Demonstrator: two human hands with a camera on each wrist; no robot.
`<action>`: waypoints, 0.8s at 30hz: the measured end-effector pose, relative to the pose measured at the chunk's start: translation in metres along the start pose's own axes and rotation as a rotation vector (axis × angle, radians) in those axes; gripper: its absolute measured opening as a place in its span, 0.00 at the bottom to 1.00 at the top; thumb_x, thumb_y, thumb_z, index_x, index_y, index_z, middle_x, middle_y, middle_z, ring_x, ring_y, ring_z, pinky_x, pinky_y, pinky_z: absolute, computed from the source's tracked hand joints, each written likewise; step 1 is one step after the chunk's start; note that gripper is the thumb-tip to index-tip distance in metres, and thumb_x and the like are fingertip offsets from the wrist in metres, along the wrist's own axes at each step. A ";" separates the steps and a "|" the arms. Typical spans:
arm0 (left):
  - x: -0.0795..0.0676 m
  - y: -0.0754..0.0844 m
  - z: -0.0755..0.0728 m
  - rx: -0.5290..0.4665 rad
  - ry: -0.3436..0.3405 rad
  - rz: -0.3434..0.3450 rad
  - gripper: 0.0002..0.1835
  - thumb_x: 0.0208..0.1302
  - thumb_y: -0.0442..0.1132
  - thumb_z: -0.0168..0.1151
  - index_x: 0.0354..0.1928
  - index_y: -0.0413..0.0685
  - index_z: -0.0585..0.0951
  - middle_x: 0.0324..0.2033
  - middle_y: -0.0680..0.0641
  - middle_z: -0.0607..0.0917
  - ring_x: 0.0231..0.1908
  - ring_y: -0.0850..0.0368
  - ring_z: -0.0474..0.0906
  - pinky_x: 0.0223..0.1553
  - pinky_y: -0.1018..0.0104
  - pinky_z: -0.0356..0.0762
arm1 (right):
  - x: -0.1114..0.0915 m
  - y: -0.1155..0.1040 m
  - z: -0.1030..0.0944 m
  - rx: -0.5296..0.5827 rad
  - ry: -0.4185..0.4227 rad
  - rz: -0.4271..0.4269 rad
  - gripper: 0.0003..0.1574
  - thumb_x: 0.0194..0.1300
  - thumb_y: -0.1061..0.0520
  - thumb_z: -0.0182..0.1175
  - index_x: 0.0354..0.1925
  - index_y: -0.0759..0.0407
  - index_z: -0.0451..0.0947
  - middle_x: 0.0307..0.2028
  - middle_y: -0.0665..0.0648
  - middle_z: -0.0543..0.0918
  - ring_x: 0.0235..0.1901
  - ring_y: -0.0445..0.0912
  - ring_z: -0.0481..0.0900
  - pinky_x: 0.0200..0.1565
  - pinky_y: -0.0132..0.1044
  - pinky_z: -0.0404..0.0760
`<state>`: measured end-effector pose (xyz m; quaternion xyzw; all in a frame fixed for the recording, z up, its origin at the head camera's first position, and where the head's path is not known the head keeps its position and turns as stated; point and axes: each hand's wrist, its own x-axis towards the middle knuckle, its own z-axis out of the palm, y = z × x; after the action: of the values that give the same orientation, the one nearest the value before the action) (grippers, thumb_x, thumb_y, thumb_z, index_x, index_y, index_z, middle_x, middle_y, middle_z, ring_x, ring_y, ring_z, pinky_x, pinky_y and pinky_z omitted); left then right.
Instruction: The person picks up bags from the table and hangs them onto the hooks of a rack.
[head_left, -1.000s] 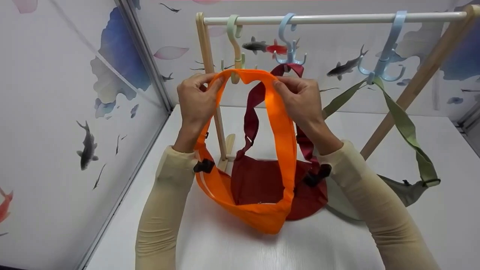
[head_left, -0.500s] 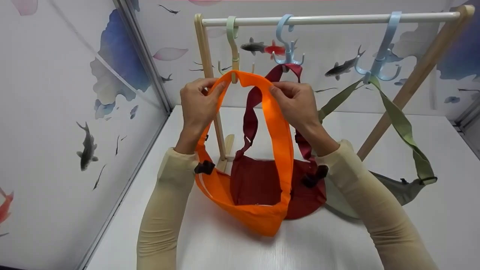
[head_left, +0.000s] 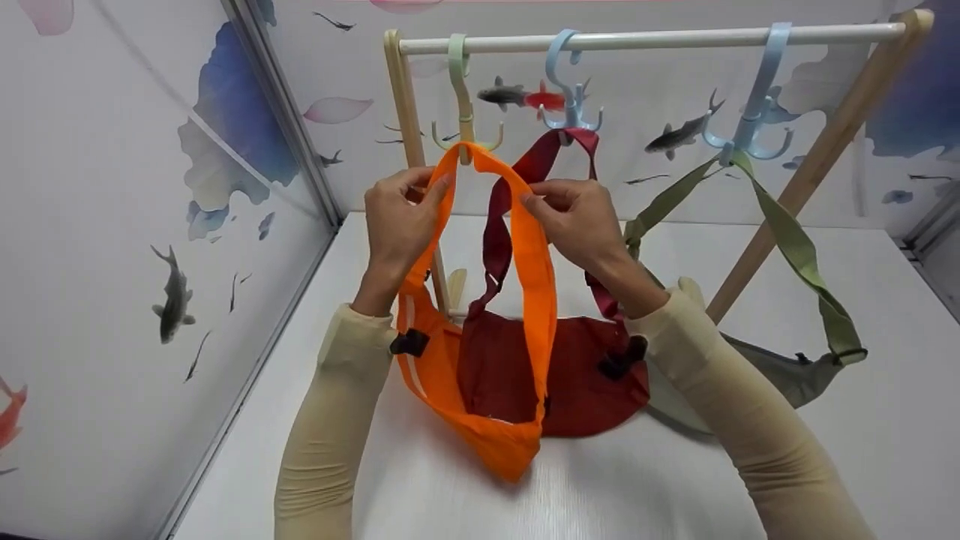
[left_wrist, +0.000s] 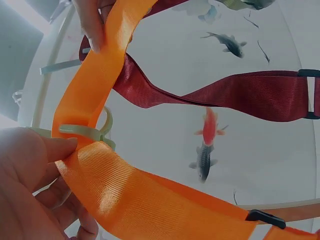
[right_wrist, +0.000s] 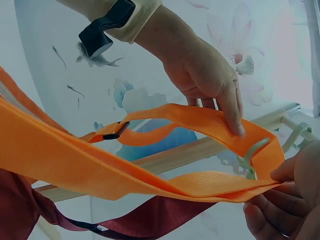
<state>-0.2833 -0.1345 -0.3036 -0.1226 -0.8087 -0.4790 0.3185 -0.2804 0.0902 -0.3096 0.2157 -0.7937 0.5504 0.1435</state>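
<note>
An orange sling bag (head_left: 491, 442) hangs by its strap (head_left: 536, 285), the top of the loop lying over a front prong of the green hook (head_left: 459, 82). In the left wrist view that green prong (left_wrist: 80, 132) crosses over the orange webbing. My left hand (head_left: 401, 221) pinches the strap's left side between thumb and fingers, just below the prong. On the other side my right hand (head_left: 581, 217) pinches the strap a little lower. Behind the orange bag, a dark red bag (head_left: 592, 397) hangs from a blue hook (head_left: 571, 82), partly covered.
A green bag (head_left: 795, 375) hangs from another blue hook (head_left: 750, 112) at the right. All hooks ride on a white rail (head_left: 675, 39) held by wooden legs (head_left: 810, 176). The white tabletop (head_left: 637, 487) lies below, and a printed wall panel (head_left: 112, 187) stands at left.
My right hand has come left and down with the strap, narrowing the loop. My left hand has lowered slightly. The orange bag body has swung left, and the green hook has turned.
</note>
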 end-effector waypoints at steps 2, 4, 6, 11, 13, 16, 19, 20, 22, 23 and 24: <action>-0.002 -0.001 0.000 0.002 -0.012 -0.004 0.12 0.66 0.41 0.66 0.43 0.40 0.88 0.32 0.45 0.88 0.29 0.55 0.78 0.32 0.69 0.75 | 0.000 0.001 0.001 0.002 -0.013 0.002 0.16 0.70 0.54 0.61 0.49 0.63 0.86 0.37 0.61 0.88 0.32 0.49 0.88 0.34 0.34 0.85; -0.003 -0.002 0.000 0.003 -0.022 -0.009 0.12 0.66 0.41 0.66 0.43 0.40 0.88 0.32 0.45 0.88 0.30 0.55 0.79 0.32 0.68 0.76 | -0.001 0.002 0.001 0.001 -0.023 0.007 0.16 0.70 0.54 0.61 0.49 0.63 0.86 0.37 0.61 0.88 0.32 0.49 0.88 0.34 0.34 0.85; -0.004 -0.002 -0.001 0.001 -0.031 -0.017 0.12 0.67 0.41 0.65 0.44 0.41 0.88 0.32 0.45 0.88 0.30 0.55 0.79 0.32 0.68 0.77 | -0.001 0.002 0.001 -0.002 -0.029 0.009 0.16 0.70 0.54 0.61 0.49 0.63 0.86 0.37 0.61 0.88 0.33 0.49 0.88 0.34 0.34 0.85; -0.005 -0.002 -0.001 -0.007 -0.042 -0.033 0.11 0.67 0.41 0.65 0.44 0.41 0.88 0.31 0.45 0.88 0.29 0.55 0.79 0.32 0.68 0.79 | -0.002 0.002 0.001 -0.008 -0.041 0.023 0.16 0.69 0.53 0.62 0.49 0.62 0.86 0.38 0.62 0.88 0.33 0.50 0.88 0.35 0.35 0.85; -0.006 -0.003 -0.001 -0.003 -0.042 -0.026 0.11 0.67 0.41 0.65 0.44 0.41 0.88 0.31 0.45 0.88 0.29 0.55 0.79 0.32 0.68 0.78 | -0.002 0.002 0.001 -0.016 -0.045 0.020 0.17 0.69 0.53 0.62 0.48 0.62 0.86 0.37 0.61 0.88 0.33 0.50 0.87 0.35 0.35 0.85; -0.006 -0.005 0.000 0.002 -0.044 -0.013 0.11 0.67 0.40 0.65 0.43 0.40 0.88 0.30 0.45 0.87 0.29 0.55 0.79 0.32 0.68 0.78 | -0.003 0.003 0.001 -0.025 -0.048 0.012 0.16 0.69 0.52 0.62 0.47 0.62 0.86 0.36 0.60 0.89 0.32 0.49 0.87 0.35 0.35 0.85; -0.007 -0.005 0.001 0.008 -0.046 -0.002 0.11 0.67 0.40 0.65 0.43 0.40 0.88 0.30 0.45 0.87 0.29 0.56 0.79 0.32 0.68 0.78 | -0.004 0.003 0.001 -0.033 -0.052 0.004 0.16 0.69 0.52 0.63 0.46 0.62 0.87 0.35 0.59 0.89 0.31 0.48 0.86 0.34 0.34 0.85; -0.008 -0.005 0.001 0.010 -0.046 0.000 0.11 0.67 0.40 0.65 0.43 0.40 0.88 0.30 0.44 0.87 0.29 0.56 0.79 0.32 0.68 0.78 | -0.004 0.003 0.001 -0.032 -0.054 0.005 0.16 0.69 0.52 0.63 0.46 0.62 0.87 0.35 0.59 0.89 0.31 0.48 0.86 0.34 0.34 0.85; -0.008 -0.005 0.001 0.011 -0.047 0.002 0.12 0.67 0.41 0.65 0.43 0.39 0.88 0.30 0.44 0.87 0.29 0.55 0.79 0.32 0.68 0.78 | -0.005 0.003 0.001 -0.030 -0.058 0.007 0.16 0.69 0.52 0.63 0.46 0.61 0.87 0.35 0.58 0.89 0.31 0.48 0.86 0.35 0.34 0.85; -0.009 -0.005 0.001 0.011 -0.048 0.002 0.12 0.67 0.41 0.65 0.43 0.39 0.88 0.30 0.44 0.87 0.29 0.55 0.79 0.33 0.68 0.78 | -0.005 0.002 0.001 -0.028 -0.061 0.010 0.16 0.69 0.51 0.63 0.46 0.61 0.87 0.35 0.58 0.89 0.31 0.48 0.86 0.35 0.35 0.85; -0.009 -0.004 0.001 0.011 -0.050 -0.001 0.12 0.67 0.41 0.65 0.43 0.39 0.88 0.31 0.44 0.87 0.29 0.55 0.79 0.33 0.68 0.78 | -0.005 0.003 0.001 -0.028 -0.064 0.012 0.16 0.69 0.51 0.63 0.46 0.61 0.87 0.35 0.59 0.89 0.31 0.48 0.86 0.35 0.35 0.85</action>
<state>-0.2789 -0.1353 -0.3127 -0.1324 -0.8191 -0.4715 0.2988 -0.2770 0.0913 -0.3145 0.2264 -0.8069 0.5327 0.1176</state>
